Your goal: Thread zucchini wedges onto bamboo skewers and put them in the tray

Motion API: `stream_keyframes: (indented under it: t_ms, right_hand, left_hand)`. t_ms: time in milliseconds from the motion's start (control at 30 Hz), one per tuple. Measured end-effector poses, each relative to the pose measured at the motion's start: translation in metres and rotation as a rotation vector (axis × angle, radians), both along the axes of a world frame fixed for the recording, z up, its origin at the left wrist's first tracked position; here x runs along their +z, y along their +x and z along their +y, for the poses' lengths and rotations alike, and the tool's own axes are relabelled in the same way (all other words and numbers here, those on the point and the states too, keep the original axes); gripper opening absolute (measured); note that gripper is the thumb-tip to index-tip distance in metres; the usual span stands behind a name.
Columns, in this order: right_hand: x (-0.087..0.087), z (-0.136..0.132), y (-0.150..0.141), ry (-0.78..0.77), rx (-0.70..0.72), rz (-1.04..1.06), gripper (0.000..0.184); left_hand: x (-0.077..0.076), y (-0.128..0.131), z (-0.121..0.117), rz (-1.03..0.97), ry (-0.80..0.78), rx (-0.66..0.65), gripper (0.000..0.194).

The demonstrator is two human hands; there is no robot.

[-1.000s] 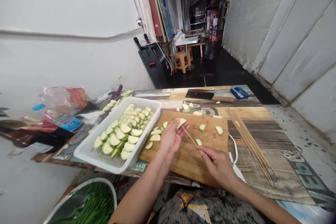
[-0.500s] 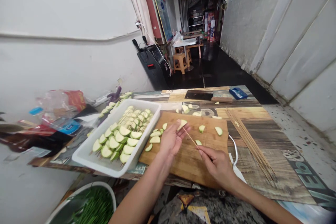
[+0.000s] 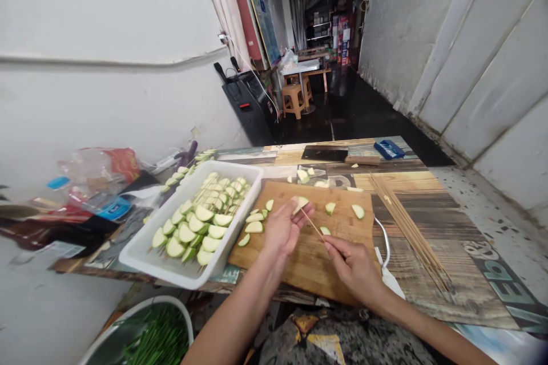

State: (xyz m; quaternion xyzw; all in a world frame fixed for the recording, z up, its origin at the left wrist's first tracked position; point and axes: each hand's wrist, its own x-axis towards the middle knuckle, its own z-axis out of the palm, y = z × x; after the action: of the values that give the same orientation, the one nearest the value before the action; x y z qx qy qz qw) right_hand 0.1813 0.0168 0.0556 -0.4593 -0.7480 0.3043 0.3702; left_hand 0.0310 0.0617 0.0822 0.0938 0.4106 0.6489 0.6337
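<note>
Over a wooden cutting board (image 3: 317, 274), my left hand (image 3: 282, 228) pinches a pale, green-edged vegetable slice (image 3: 301, 203), which looks like eggplant or zucchini. My right hand (image 3: 353, 265) is closed around the near end of a thin wooden skewer (image 3: 314, 227). The skewer's far end meets the slice; how deep it goes in I cannot tell. Loose half-round slices (image 3: 358, 211) lie on the board on both sides of my hands. A white plastic tray (image 3: 188, 280) left of the board holds many skewered slices (image 3: 192, 222).
A bundle of skewers (image 3: 413, 239) lies right of the board. Behind it are a cleaver (image 3: 325, 153) and a blue box (image 3: 389, 149). Bottles and bags (image 3: 98, 199) crowd the left side. A basin of green vegetables (image 3: 156, 333) stands below the table edge.
The skewer has slid further toward the slice, so less of it shows between my hands. My right hand sits slightly closer to my left. The view has shifted a little.
</note>
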Motion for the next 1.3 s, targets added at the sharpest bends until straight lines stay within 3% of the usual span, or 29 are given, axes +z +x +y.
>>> stream_keyframes:
  t_ms: [233, 433, 600, 800, 1067, 1167, 1300]
  right_hand:
    - [0.002, 0.004, -0.005, -0.026, 0.0, 0.04, 0.029]
    - [0.001, 0.013, -0.005, -0.044, -0.034, 0.054, 0.028]
    - [0.001, 0.015, -0.001, -0.083, -0.028, 0.088, 0.025]
    - [-0.006, 0.007, 0.009, -0.133, 0.022, 0.068, 0.027]
    - [-0.005, 0.008, 0.006, -0.053, -0.004, 0.031, 0.026]
    - [-0.009, 0.01, 0.008, -0.061, -0.037, 0.042, 0.026]
    - [-0.017, 0.012, 0.012, -0.109, -0.089, 0.061, 0.027]
  left_hand:
    - [-0.005, 0.005, -0.002, -0.048, -0.061, -0.025, 0.005]
    - [-0.014, 0.023, -0.014, -0.049, -0.042, -0.165, 0.006]
    - [-0.02, 0.032, -0.022, -0.073, -0.058, -0.197, 0.008]
    - [-0.015, 0.026, -0.02, -0.024, -0.053, -0.102, 0.01]
    - [-0.022, 0.039, -0.029, -0.018, -0.09, -0.18, 0.011]
    - [-0.023, 0.027, -0.033, 0.318, 0.061, -0.167, 0.02]
    - [-0.025, -0.022, -0.034, 1.287, 0.218, 0.059, 0.032]
